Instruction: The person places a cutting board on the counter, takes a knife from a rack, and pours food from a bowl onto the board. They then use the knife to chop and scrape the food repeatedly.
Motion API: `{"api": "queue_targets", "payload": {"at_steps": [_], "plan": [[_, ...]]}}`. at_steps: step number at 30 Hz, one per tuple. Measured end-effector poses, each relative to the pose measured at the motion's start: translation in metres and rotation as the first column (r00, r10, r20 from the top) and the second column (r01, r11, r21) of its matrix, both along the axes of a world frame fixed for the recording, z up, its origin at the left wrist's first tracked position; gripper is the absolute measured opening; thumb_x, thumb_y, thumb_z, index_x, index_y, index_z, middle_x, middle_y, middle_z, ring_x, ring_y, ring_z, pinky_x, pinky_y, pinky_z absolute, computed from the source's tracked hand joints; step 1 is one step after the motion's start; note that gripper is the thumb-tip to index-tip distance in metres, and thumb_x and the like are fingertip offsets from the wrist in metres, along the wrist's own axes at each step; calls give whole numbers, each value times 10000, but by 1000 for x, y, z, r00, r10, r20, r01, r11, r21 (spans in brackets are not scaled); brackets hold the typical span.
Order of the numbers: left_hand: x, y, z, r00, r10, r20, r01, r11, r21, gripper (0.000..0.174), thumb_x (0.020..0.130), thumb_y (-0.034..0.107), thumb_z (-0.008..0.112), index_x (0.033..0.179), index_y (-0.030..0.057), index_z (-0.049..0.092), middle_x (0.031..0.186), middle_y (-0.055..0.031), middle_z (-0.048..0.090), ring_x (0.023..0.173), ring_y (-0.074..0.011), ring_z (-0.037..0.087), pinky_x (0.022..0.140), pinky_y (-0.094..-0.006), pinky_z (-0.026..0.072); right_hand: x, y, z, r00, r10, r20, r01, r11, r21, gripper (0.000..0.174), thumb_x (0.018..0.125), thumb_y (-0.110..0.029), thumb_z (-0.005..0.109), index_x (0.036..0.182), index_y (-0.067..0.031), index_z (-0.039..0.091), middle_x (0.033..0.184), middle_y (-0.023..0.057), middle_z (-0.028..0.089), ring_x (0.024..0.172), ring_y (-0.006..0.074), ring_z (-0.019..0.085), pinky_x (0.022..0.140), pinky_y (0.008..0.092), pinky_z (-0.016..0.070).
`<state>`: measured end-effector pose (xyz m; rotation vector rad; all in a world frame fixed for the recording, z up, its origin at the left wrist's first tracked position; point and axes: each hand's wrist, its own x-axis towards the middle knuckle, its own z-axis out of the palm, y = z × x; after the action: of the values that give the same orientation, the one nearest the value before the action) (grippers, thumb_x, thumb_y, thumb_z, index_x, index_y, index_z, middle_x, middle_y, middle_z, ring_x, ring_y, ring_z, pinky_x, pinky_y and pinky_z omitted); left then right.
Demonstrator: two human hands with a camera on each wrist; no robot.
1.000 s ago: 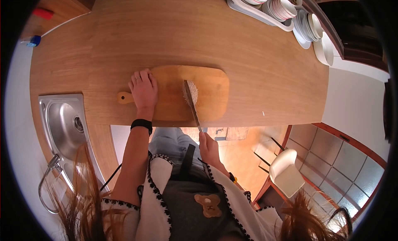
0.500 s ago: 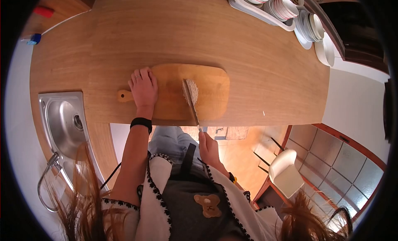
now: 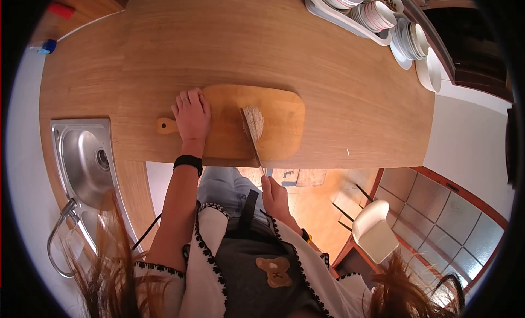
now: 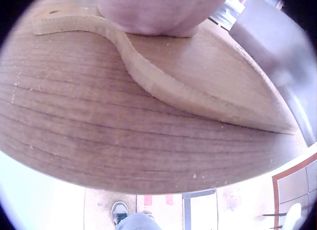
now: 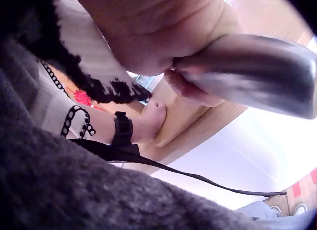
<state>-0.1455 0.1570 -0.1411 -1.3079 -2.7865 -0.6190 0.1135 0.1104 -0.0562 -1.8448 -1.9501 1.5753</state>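
A wooden cutting board [image 3: 284, 123] lies near the counter's front edge. At its left end, beside the handle, my left hand [image 3: 192, 118] holds the board down, its fingers bent near the far corner; the fingertips are hidden. My right hand [image 3: 275, 197] grips the metal handle [image 5: 257, 74] of a kitchen knife [image 3: 252, 136] just off the counter's front edge. The blade, broad in the left wrist view, points away from me over the board. A mound of finely chopped pale food [image 3: 255, 122] lies against the blade's right side.
A steel sink [image 3: 82, 154] with a faucet is at the left. White bowls [image 3: 377, 16] and plates [image 3: 406, 41] stand at the back right, partly in a tray. A small white bit [image 3: 348, 152] lies right of the board. Beyond the counter stands a pale chair [image 3: 374, 227].
The knife blade has shifted slightly left across the chopped food, and more of the mound shows on its right. My left hand stays in place on the board.
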Motion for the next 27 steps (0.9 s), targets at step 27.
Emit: {"api": "queue_targets", "payload": {"at_steps": [27], "plan": [[0, 1, 2, 1000, 5, 21, -5, 1000, -20, 111, 884, 169, 487, 972, 100, 490, 949, -113, 548, 949, -300, 513, 803, -412, 376, -5, -4, -2, 999, -15, -39, 14, 999, -32, 399, 978, -349, 402, 760, -22, 472, 569, 234, 503, 573, 450, 521, 480, 481, 366]]}}
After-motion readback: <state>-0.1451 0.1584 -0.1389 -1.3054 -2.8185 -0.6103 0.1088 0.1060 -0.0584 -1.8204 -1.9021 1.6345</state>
